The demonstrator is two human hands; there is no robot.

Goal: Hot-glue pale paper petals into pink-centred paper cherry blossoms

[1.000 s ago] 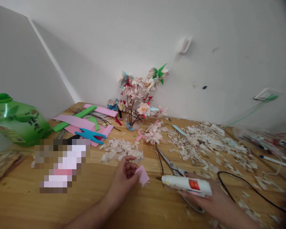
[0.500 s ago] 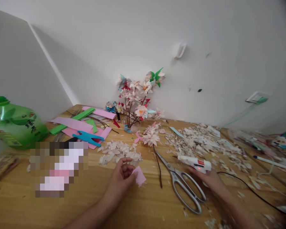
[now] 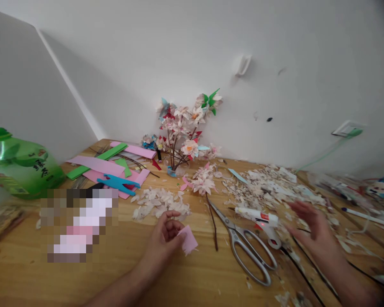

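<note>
Between thumb and fingers, my left hand (image 3: 168,234) pinches a small pink paper piece (image 3: 189,240) with a ragged lower edge. My right hand (image 3: 315,232) is open and slightly blurred, apart from the glue gun (image 3: 259,218). That white gun lies on the table with a red light showing and its black cord trailing right. Large metal scissors (image 3: 243,243) rest between my hands, blades slightly parted. A paper flower (image 3: 203,183) on a brown twig (image 3: 213,226) lies just beyond the scissors.
Paper flowers on twigs (image 3: 182,132) stand at the back. White petals (image 3: 161,202) lie before them, with more scraps (image 3: 272,185) at right. Coloured paper strips (image 3: 97,164) and a green bottle (image 3: 22,166) are at left. A blurred-out patch (image 3: 83,226) covers the left front.
My right hand has let go of the glue gun and moved right, its fingers now spread. The gun stays on the table. My left hand still holds the pink paper, almost unmoved.
</note>
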